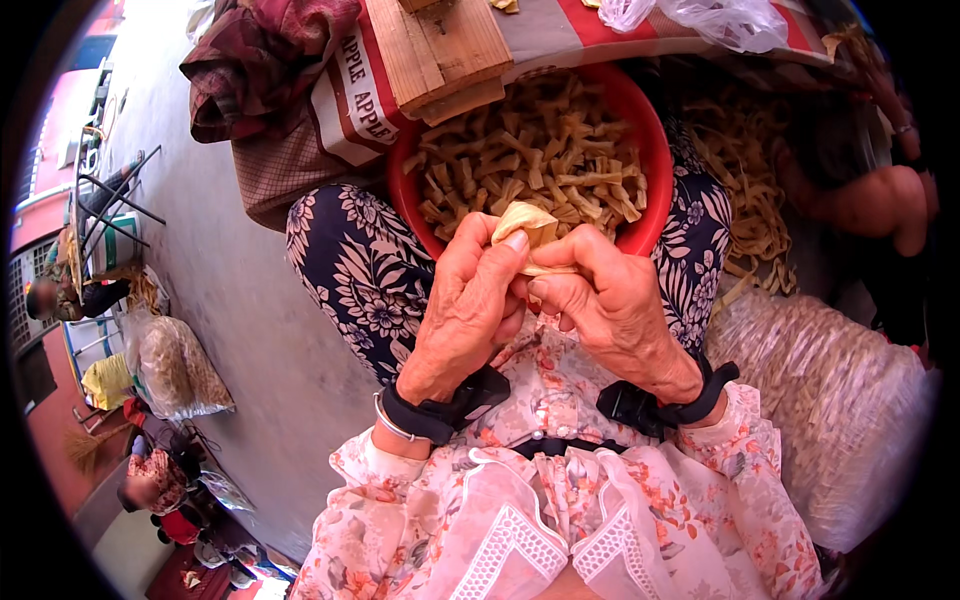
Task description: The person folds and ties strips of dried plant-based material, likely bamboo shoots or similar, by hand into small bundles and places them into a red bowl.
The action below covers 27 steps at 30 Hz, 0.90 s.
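Observation:
Just over the near rim of a red plastic basin, both my hands grip one pale yellow, folded strip, which looks like dried tofu skin. My left hand pinches its upper part between thumb and fingers. Close beside it, my right hand holds the lower end, drawn into a narrow twist. The fingers of the two hands nearly touch, and they hide part of the strip. Many short knotted yellowish pieces lie in the basin, which sits between my knees.
A wooden block juts over the basin from a cloth-covered table. At right are a heap of long yellowish strips, a full clear plastic bag and another person's arm. Across the floor at left, people sit near a filled bag.

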### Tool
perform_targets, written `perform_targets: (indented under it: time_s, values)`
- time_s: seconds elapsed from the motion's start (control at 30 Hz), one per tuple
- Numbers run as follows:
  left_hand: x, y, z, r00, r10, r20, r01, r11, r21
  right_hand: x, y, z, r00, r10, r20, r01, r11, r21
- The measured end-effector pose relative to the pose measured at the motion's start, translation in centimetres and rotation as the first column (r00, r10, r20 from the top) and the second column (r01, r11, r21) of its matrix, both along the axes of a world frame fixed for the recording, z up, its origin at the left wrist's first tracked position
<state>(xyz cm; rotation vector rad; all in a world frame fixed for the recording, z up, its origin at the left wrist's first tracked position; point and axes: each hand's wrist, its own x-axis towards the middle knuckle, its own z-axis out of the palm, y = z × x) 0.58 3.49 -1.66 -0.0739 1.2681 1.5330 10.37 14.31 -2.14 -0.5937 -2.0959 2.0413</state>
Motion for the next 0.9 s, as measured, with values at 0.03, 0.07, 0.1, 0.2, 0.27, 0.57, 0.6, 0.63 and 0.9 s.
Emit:
perform_targets:
  time_s: [0.03,0.07,0.1,0.2,0.27,0.57,0.6,0.63,0.9]
  values:
    - [0.0,0.1,0.1,1.0,0.028,-0.004,-0.028,1.0,0.002,0.0,0.1,-0.1,0.999,-0.042,0.001,0.042,0.998,-0.05]
    - [0.0,0.0,-0.1,0.998,0.066,0.01,-0.067,0.997,0.039,0.0,0.2,0.1,0.997,-0.052,0.058,0.059,0.99,-0.127]
    - [-0.2,0.0,-0.2,0.995,0.092,0.032,-0.094,0.993,0.069,-0.1,0.3,0.1,0.995,-0.075,0.063,0.089,0.961,-0.261]
    - [-0.5,-0.1,-0.5,0.977,0.18,0.117,-0.2,0.961,0.189,-0.3,0.4,0.0,0.987,-0.149,0.06,0.154,0.772,-0.616]
    - [-0.5,-0.2,-0.5,0.963,0.193,0.188,-0.235,0.943,0.236,-0.3,0.5,-0.3,0.985,-0.156,0.068,0.157,0.679,-0.717]
    - [-1.0,-1.0,-1.0,0.968,-0.244,-0.065,0.247,0.968,0.048,-0.6,2.7,-1.1,0.994,0.056,0.096,-0.003,0.878,-0.478]
    - [-1.0,-0.9,-0.9,0.954,-0.262,-0.148,0.263,0.965,-0.012,-0.7,3.0,-1.3,0.993,0.093,0.079,-0.05,0.901,-0.43]
    - [-0.9,-0.7,-0.8,0.932,-0.282,-0.229,0.273,0.959,-0.072,-0.8,3.1,-1.4,0.989,0.131,0.063,-0.098,0.92,-0.38]
    - [-1.0,-0.4,-0.9,0.869,-0.31,-0.386,0.229,0.943,-0.241,-0.3,1.5,-1.3,0.998,0.041,0.044,-0.027,0.962,-0.271]
